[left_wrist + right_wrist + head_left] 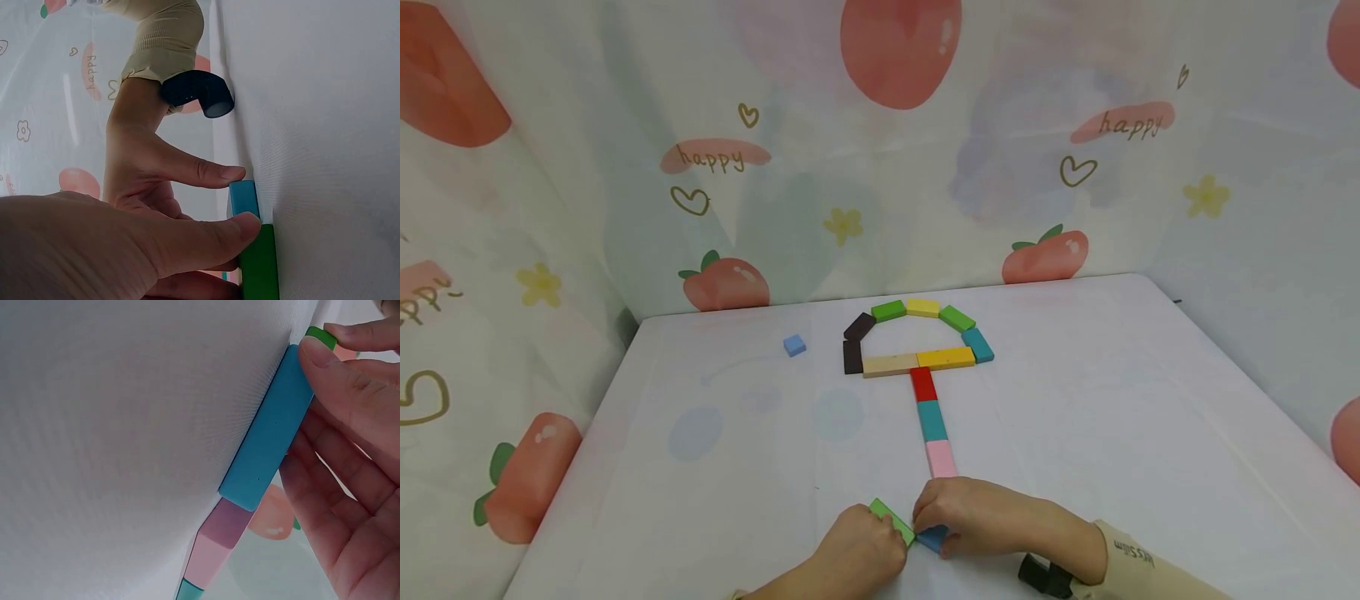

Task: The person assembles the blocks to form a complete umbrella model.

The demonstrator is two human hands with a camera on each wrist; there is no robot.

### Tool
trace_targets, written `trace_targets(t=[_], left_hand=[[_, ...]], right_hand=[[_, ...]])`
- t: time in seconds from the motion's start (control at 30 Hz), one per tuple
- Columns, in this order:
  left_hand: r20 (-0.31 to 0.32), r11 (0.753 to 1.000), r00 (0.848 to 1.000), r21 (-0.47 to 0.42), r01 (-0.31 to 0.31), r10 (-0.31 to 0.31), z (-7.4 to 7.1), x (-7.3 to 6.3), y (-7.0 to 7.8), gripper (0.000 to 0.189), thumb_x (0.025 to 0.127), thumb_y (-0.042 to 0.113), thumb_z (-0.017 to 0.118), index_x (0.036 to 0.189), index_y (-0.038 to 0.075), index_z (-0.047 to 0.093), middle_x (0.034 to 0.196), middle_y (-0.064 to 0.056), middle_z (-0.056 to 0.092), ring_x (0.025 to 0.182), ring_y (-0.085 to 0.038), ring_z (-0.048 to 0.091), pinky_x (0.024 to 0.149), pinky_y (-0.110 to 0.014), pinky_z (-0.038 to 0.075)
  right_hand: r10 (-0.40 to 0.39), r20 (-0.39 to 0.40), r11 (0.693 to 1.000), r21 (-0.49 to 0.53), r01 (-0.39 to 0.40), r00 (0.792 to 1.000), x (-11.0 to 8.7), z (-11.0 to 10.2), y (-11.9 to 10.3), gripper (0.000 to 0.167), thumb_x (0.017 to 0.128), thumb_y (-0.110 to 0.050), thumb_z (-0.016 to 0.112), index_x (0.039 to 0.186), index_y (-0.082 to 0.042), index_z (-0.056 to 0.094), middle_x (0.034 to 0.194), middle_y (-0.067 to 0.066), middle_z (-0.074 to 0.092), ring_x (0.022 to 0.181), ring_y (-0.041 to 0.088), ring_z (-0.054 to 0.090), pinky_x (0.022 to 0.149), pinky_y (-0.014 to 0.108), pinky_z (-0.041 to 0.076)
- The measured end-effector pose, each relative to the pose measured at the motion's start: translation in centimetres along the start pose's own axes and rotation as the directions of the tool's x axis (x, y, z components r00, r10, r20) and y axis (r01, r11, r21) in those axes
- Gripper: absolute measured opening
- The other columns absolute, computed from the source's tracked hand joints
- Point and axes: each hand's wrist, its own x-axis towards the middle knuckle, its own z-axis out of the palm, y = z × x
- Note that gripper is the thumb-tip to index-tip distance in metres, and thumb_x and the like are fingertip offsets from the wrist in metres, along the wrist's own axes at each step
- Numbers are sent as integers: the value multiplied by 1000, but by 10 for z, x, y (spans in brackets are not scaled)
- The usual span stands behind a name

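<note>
My left hand pinches a light green block low in the head view, thumb on its face in the left wrist view. Beside it, my right hand holds a blue block, whose end meets the green one. The right wrist view shows the blue block lying against the cloth, with a pink block at its other end. Above the hands, the pink block, a teal block and a red block form a straight column.
Atop the column lie a beige block and an orange-yellow block, under an arc of several blocks including a yellow one. A small blue block lies apart at left. Patterned cloth hangs behind the white tabletop.
</note>
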Motion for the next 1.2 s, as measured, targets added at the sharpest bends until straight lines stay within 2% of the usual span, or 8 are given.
trace_targets(t=[0.27, 0.47, 0.7, 0.9, 1.03, 1.2], left_hand=[[-19, 1000, 1000, 1, -1, 1, 0, 0, 0, 31, 68, 18, 74, 47, 18, 51, 45, 7, 40, 40, -1, 24, 34, -20, 20], [0, 1000, 1000, -10, -2, 2, 0, 0, -1, 28, 68, 20, 74, 49, 18, 53, 46, 7, 41, 41, -2, 24, 35, -20, 21], [-65, 1000, 998, -15, 2, -3, 1, 0, -3, 30, 67, 16, 74, 48, 18, 50, 45, 8, 36, 42, -1, 25, 38, -20, 22], [-85, 999, 996, -34, -2, -1, 2, -1, -4, 26, 67, 18, 74, 50, 18, 55, 46, 8, 40, 42, -1, 29, 40, -18, 25], [-101, 999, 995, -44, 1, -5, 2, -2, -6, 23, 69, 23, 75, 54, 16, 58, 48, 8, 42, 43, -1, 31, 43, -16, 32], [-39, 996, 999, -93, 4, -8, -4, -3, -13, 15, 70, 25, 76, 67, 16, 65, 55, 9, 50, 47, -1, 40, 47, -15, 36]], right_hand=[[-11, -11, 1000, -8, 11, 1000, 0, 0, 0, 31, 70, -7, 79, 99, -13, 70, 98, -12, 63, 94, 0, 53, 81, 14, 44], [-9, -12, 1000, -6, 9, 1000, -1, 0, 0, 30, 70, -7, 78, 99, -14, 70, 98, -12, 62, 93, 0, 53, 80, 13, 44], [-4, -5, 1000, -5, 3, 1000, -1, -1, 0, 30, 71, -7, 78, 99, -14, 70, 99, -12, 62, 94, 0, 53, 80, 14, 44], [14, 5, 1000, 4, -14, 1000, -1, 0, -1, 31, 71, -6, 78, 100, -13, 70, 98, -12, 62, 93, -1, 53, 80, 13, 44], [28, 15, 1000, 12, -28, 999, -1, 0, -1, 31, 72, -7, 78, 101, -13, 70, 99, -12, 62, 93, -1, 53, 80, 14, 44], [30, 27, 999, 21, -30, 999, -2, -4, -2, 33, 73, -10, 78, 104, -13, 69, 102, -11, 62, 95, 0, 53, 81, 15, 45]])
